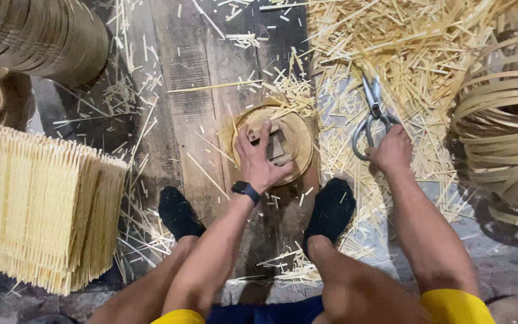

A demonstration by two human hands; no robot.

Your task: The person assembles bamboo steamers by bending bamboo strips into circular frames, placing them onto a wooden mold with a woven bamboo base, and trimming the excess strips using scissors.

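Round wooden disc (300, 135) lay on the floor planks (193, 90) at centre, its small block (277, 146) half hidden under the clasping left hand (259, 162), right hand (391, 150) at three o'clock gripping scissors (372, 111), strip bundle (43, 204) at nine o'clock, cut off.

Dark plank floor (193, 108), scattered bamboo slivers (409, 54)
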